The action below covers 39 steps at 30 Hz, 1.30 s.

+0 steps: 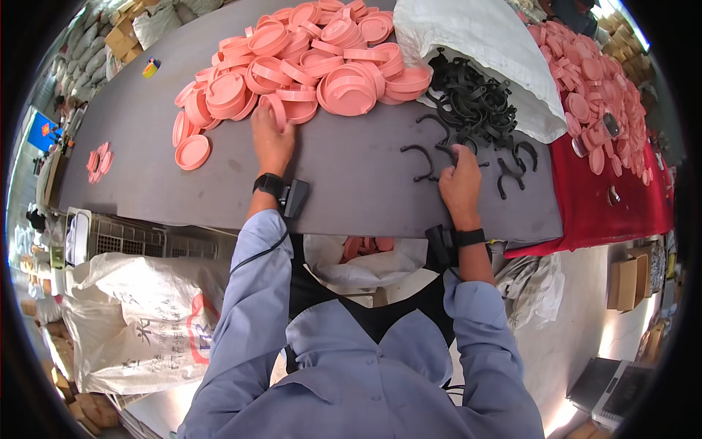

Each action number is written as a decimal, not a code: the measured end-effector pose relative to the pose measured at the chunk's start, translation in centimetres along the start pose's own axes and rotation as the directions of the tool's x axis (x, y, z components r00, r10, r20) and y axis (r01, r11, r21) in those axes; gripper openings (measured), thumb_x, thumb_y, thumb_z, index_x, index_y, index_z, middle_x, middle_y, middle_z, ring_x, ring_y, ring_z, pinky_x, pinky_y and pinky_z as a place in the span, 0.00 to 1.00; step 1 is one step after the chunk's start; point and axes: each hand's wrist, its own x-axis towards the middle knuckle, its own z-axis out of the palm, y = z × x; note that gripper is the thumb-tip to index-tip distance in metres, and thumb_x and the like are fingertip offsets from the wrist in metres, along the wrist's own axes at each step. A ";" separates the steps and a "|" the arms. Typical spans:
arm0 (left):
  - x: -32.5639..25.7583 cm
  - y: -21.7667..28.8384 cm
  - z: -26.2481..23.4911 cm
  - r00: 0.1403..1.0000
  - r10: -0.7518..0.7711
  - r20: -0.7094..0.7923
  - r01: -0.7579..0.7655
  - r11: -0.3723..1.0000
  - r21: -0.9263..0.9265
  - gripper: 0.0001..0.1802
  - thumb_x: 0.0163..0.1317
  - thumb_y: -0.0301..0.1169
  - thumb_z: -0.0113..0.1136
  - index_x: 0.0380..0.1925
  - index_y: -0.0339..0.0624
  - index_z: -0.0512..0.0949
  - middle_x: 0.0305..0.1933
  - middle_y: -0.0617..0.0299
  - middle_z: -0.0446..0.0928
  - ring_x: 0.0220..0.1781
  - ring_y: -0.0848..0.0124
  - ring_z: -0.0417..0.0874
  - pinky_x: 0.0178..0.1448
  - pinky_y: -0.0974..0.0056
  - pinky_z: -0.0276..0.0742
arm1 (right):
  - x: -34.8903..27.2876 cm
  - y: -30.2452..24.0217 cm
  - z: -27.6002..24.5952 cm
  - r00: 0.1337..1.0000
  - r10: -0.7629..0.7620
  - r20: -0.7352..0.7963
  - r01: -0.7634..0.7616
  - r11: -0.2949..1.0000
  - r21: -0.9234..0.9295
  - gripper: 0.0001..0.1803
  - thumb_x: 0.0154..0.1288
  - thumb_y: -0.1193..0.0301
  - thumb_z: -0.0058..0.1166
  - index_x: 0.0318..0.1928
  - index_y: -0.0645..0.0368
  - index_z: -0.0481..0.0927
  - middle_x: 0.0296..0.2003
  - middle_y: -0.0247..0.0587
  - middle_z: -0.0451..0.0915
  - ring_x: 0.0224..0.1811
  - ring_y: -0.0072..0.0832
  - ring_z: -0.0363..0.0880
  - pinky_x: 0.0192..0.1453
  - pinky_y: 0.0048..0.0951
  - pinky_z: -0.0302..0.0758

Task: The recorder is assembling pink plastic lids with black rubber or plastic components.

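My left hand is closed around a pink round plastic lid at the near edge of a big heap of pink lids. A single pink lid lies flat to the left of that hand. Over on the right, my right hand pinches a black curved plastic clip, partly hidden by the fingers. Just beyond it is a tangled pile of black clips. Several loose C-shaped clips lie around the hand, one of them to its left.
A white woven sack lies open behind the black pile. More pink pieces cover a red cloth at right. A small pink cluster and a yellow tape roll sit left on the grey table. Another sack stands below.
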 end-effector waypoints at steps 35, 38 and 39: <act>-13.0 13.1 -9.5 0.768 -0.283 0.574 0.633 0.470 -0.615 0.23 0.74 0.26 0.57 0.67 0.35 0.70 0.55 0.55 0.83 0.53 0.73 0.83 0.59 0.67 0.79 | -8.2 -14.9 -1.0 0.977 -0.068 0.204 -0.060 0.825 0.562 0.16 0.65 0.79 0.53 0.52 0.61 0.85 0.37 0.52 0.79 0.37 0.52 0.80 0.42 0.46 0.77; -12.7 12.7 -9.6 0.765 -0.213 0.608 0.622 0.487 -0.613 0.19 0.71 0.20 0.52 0.61 0.33 0.76 0.55 0.58 0.82 0.54 0.74 0.81 0.61 0.67 0.78 | -7.2 -14.8 -1.9 0.968 -0.136 0.210 0.006 0.853 0.523 0.16 0.64 0.79 0.53 0.52 0.61 0.85 0.36 0.52 0.79 0.37 0.51 0.81 0.42 0.46 0.78; -12.7 12.8 -9.7 0.765 -0.212 0.608 0.622 0.487 -0.613 0.19 0.71 0.20 0.52 0.61 0.33 0.76 0.55 0.58 0.82 0.54 0.74 0.81 0.61 0.67 0.78 | -7.1 -14.8 -2.0 0.958 -0.199 0.206 0.068 0.856 0.512 0.16 0.64 0.79 0.53 0.52 0.61 0.85 0.36 0.52 0.79 0.37 0.51 0.81 0.42 0.46 0.78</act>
